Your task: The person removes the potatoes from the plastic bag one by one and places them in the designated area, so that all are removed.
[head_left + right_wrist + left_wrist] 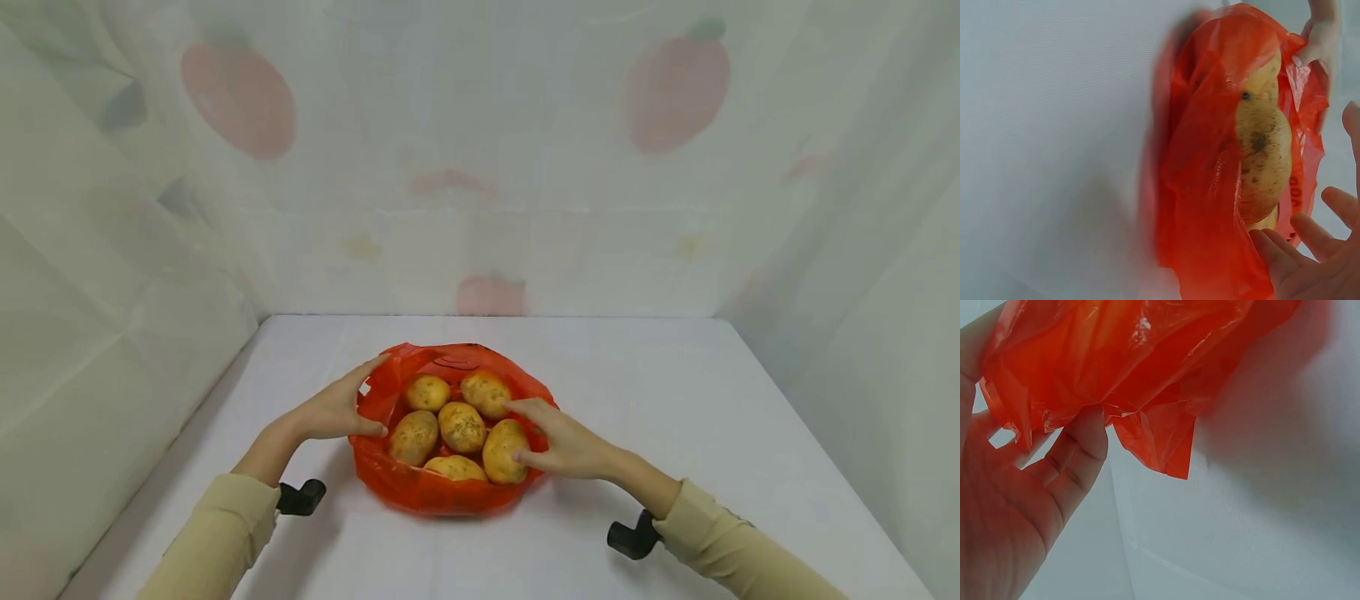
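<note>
A red plastic bag (405,492) sits with its mouth spread wide, and several yellow potatoes (462,427) lie inside. At the bag's left side, my left hand (337,410) holds the rim, its thumb over the inner edge. Crumpled plastic of the bag (1141,356) lies against the fingers of that hand (1007,506) in the left wrist view. My right hand (566,442) is at the right rim with fingers spread, its thumb tip beside the rightmost potato (506,452). Its fingers (1275,253) look loosely extended at the bag's edge in the right wrist view.
A white-covered table (637,367) bears the bag near its middle. Pale curtains with faded fruit prints (480,125) rise behind it and at both sides. Each wrist carries a black mount (633,537) under a beige sleeve (720,542).
</note>
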Tool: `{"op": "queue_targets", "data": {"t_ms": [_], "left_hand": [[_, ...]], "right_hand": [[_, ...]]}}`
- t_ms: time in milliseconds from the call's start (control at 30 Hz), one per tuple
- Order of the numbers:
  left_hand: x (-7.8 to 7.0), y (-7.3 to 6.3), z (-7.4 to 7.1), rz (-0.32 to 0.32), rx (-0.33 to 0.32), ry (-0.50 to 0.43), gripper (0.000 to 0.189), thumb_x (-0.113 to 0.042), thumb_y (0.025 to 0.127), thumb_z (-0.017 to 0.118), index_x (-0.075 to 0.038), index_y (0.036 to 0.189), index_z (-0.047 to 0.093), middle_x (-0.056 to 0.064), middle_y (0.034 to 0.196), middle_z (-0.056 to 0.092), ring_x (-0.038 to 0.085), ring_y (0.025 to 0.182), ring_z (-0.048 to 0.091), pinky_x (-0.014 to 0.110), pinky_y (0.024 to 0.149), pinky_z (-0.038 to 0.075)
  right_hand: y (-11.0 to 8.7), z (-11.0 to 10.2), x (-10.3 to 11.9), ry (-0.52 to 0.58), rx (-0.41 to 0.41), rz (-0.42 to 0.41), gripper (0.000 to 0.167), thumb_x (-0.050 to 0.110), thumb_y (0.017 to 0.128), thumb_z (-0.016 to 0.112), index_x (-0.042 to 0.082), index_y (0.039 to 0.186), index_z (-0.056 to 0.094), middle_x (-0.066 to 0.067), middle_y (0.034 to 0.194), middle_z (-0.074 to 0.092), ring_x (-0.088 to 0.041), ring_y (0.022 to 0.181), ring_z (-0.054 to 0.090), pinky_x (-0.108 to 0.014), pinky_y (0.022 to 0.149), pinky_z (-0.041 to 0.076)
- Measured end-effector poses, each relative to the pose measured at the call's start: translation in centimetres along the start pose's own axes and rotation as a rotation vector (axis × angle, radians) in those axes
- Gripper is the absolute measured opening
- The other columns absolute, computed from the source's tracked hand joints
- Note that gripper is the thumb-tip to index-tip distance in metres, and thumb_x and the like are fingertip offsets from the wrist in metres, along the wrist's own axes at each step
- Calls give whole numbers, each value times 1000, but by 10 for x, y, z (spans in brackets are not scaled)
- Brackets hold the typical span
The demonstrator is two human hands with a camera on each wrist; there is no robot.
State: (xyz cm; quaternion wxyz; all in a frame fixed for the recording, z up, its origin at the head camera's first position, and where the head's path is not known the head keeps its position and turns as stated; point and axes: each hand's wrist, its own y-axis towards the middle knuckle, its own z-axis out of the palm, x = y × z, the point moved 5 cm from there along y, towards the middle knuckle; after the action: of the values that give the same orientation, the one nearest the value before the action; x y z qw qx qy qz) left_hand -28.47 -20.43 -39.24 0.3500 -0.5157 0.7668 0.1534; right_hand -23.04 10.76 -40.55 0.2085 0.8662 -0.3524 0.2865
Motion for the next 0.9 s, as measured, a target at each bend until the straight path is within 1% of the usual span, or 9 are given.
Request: {"op": "queue_targets", "data": {"t_ms": [133,233,300,433,500,667,900], "left_hand": [[1,0,0,-1,15,-16,103,-19,70,79,-26,148,12,8,145,27,33,121,41,45,84,50],[1,1,-1,16,18,-24,105,-19,70,79,-27,148,10,8,148,23,34,124,39,47,87,48],[2,2,-1,22,19,-35,107,-18,70,79,-28,148,7,8,148,24,34,122,42,46,86,49],[2,3,-1,34,35,-54,108,-17,72,79,-27,149,3,11,146,27,30,110,52,41,82,52],[3,4,0,32,39,-63,108,-18,72,79,-27,149,3,12,145,28,29,105,55,39,80,53],[4,4,0,6,40,-69,108,-18,72,79,-30,148,3,11,143,30,28,105,55,39,80,53],[4,4,1,9,46,-74,107,-20,72,78,-30,148,4,13,143,30,28,105,55,40,80,52]], "right_hand": [[0,4,-4,-5,10,33,68,39,84,65,13,140,37,-3,138,41,-15,126,38,-43,102,36],[0,6,-7,-7,15,51,68,38,84,65,13,140,37,-1,139,40,-15,127,37,-43,103,35],[0,7,-9,-6,18,57,68,38,83,66,14,140,37,-1,139,40,-15,127,37,-43,103,35],[0,10,-12,-4,21,72,67,38,83,66,15,140,38,-1,138,40,-15,126,37,-43,103,36],[0,11,-13,-3,21,78,67,38,83,66,16,140,38,-1,138,40,-15,126,38,-43,103,36],[-1,13,-14,-14,20,89,67,35,83,67,15,140,38,-1,137,41,-14,125,38,-42,103,36],[-1,19,-18,-29,27,94,70,36,81,68,15,140,37,-1,136,41,-14,124,39,-41,100,39]]}}
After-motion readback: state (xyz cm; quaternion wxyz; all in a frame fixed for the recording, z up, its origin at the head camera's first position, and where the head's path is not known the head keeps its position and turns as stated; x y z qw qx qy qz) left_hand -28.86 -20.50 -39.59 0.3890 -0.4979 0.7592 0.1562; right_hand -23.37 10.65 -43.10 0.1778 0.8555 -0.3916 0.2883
